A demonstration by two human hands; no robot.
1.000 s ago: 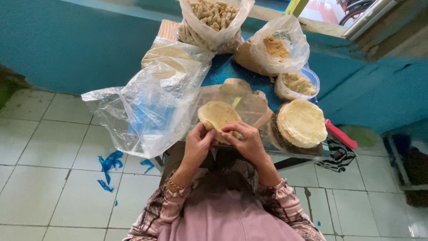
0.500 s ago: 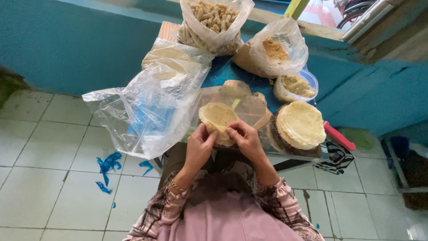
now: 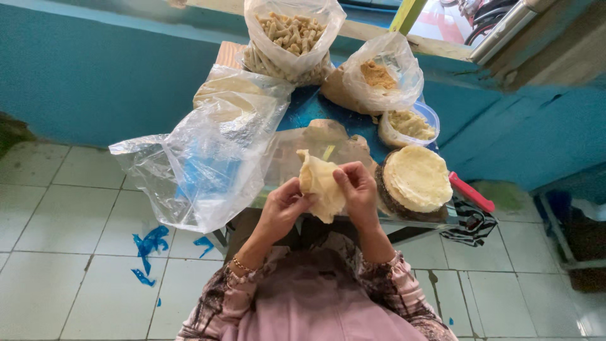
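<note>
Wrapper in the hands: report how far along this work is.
Done: a bag of rolls stands at the table's far end. In hand: the left hand and right hand hold one pale wrapper, folded between them. Left: a stack of flat wrappers on the right, plus filling in a tub.

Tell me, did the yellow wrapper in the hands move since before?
Yes. The wrapper was lying flat, open; now it is folded up, nearer the person, farther from the round stack.

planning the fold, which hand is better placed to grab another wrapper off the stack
Right, probably. The right hand is nearer the wrapper stack; the left hand sits across the folded wrapper both hold.
</note>
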